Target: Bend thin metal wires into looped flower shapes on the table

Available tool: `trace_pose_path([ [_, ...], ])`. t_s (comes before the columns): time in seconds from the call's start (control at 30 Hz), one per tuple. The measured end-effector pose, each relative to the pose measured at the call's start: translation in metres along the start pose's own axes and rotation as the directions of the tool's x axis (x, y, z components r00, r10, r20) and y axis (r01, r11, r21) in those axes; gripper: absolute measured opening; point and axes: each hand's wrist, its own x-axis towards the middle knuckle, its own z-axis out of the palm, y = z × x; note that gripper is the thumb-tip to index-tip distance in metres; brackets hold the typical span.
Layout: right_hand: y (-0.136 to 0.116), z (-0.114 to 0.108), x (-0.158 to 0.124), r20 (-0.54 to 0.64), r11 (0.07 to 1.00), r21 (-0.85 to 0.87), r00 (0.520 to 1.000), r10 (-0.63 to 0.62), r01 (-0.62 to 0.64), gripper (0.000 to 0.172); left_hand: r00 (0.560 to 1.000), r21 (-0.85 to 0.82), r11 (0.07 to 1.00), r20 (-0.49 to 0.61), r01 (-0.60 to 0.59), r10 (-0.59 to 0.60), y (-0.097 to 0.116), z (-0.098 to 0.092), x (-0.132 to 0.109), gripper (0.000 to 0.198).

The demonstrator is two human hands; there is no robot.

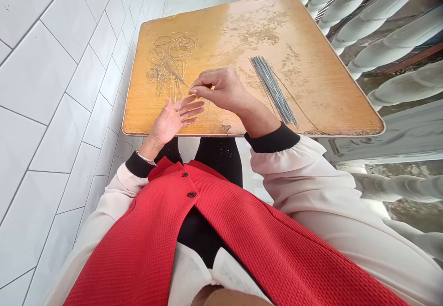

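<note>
Plainly, table: from my remote seat, through the head-worn camera, I look down on a wooden tabletop [211, 29] with rounded corners, its yellow-brown surface worn pale and blotchy over the far right.

Right hand: my right hand [218, 88] is above the near middle of the table, thumb and forefinger pressed together at the tips in a pinch, the other fingers curled in.

Thin strand: a fine, pale strand [180, 105] runs from that pinch down and left, across the fingers of the other hand; I cannot tell where its ends lie.

Left hand: my left hand [169, 122] is open by the near edge, palm up, fingers spread and gripping nothing; whether the strand touches its skin I cannot tell.

Tangle: loose loops and straight ends of similar strand form a tangle [168, 69] on the left of the table, just beyond both hands.

Grey bundle: straight, thin grey lengths lie side by side in a bundle [273, 89] on the right, slanting from far left to near right; one brown length [294, 97] lies just right of it.

Surroundings: white tiled wall [44, 75] left; pale balusters [370, 33] right.

Clothing: red garment [138, 232], white sleeves [311, 190], black cuffs [272, 139].
</note>
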Motion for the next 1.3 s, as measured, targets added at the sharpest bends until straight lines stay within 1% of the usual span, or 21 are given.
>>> trace_pose_path([
  [0.1, 0.002, 0.000, 0.001, 0.014, 1.000, -0.024, 1.000, -0.001, 0.002, 0.024, 0.996, 0.133, 0.989, -0.067, -0.057, 0.067, 0.003, -0.009, 0.000, 0.034],
  [0.17, 0.003, 0.000, 0.002, 0.018, 1.000, -0.012, 1.000, 0.010, -0.010, 0.021, 0.988, 0.242, 0.965, -0.087, -0.105, 0.130, 0.003, -0.013, 0.000, 0.018],
  [0.23, 0.002, 0.001, 0.002, 0.006, 0.999, 0.035, 0.999, 0.038, -0.038, 0.016, 0.977, 0.313, 0.936, -0.087, -0.159, 0.195, 0.004, -0.014, 0.000, 0.010],
  [0.3, 0.002, 0.001, 0.001, -0.037, 0.989, 0.128, 0.996, 0.085, -0.079, 0.011, 0.965, 0.321, 0.927, -0.107, -0.195, 0.240, 0.006, -0.013, 0.000, 0.010],
  [0.33, 0.003, 0.001, -0.001, -0.071, 0.977, 0.189, 0.991, 0.115, -0.100, 0.011, 0.961, 0.308, 0.931, -0.130, -0.197, 0.246, 0.007, -0.012, 0.000, 0.011],
  [0.43, 0.010, 0.004, -0.010, -0.154, 0.903, 0.397, 0.958, 0.240, -0.163, 0.030, 0.954, 0.234, 0.956, -0.201, -0.175, 0.224, 0.009, -0.009, 0.000, 0.012],
  [0.5, 0.016, 0.010, -0.021, -0.141, 0.836, 0.502, 0.933, 0.331, -0.220, 0.036, 0.950, 0.176, 0.968, -0.224, -0.178, 0.216, 0.009, -0.008, 0.001, 0.011],
  [0.53, 0.019, 0.014, -0.026, -0.123, 0.821, 0.520, 0.930, 0.347, -0.237, 0.037, 0.949, 0.150, 0.972, -0.230, -0.183, 0.214, 0.009, -0.008, 0.001, 0.011],
  [0.67, 0.026, 0.033, -0.048, -0.050, 0.778, 0.585, 0.947, 0.316, -0.229, 0.039, 0.950, 0.106, 0.979, -0.241, -0.176, 0.197, 0.006, -0.007, 0.001, 0.012],
  [0.8, 0.027, 0.046, -0.057, -0.079, 0.777, 0.609, 0.962, 0.260, -0.160, 0.041, 0.948, 0.122, 0.977, -0.249, -0.172, 0.198, 0.006, -0.004, 0.000, 0.016],
  [0.93, 0.028, 0.050, -0.058, -0.081, 0.761, 0.635, 0.967, 0.241, -0.136, 0.050, 0.935, 0.118, 0.971, -0.269, -0.207, 0.232, 0.005, -0.002, 0.000, 0.015],
  [1.1, 0.032, 0.054, -0.056, -0.093, 0.728, 0.675, 0.965, 0.245, -0.119, 0.041, 0.928, 0.125, 0.974, -0.304, -0.187, 0.217, 0.004, 0.001, 0.000, 0.014],
  [1.2, 0.034, 0.055, -0.053, -0.094, 0.700, 0.702, 0.957, 0.275, -0.133, 0.043, 0.942, 0.123, 0.974, -0.259, -0.188, 0.215, 0.003, 0.002, 0.000, 0.013],
  [1.3, 0.034, 0.053, -0.053, -0.077, 0.706, 0.692, 0.957, 0.278, -0.150, 0.044, 0.951, 0.138, 0.971, -0.214, -0.197, 0.224, 0.002, 0.002, 0.000, 0.015],
])
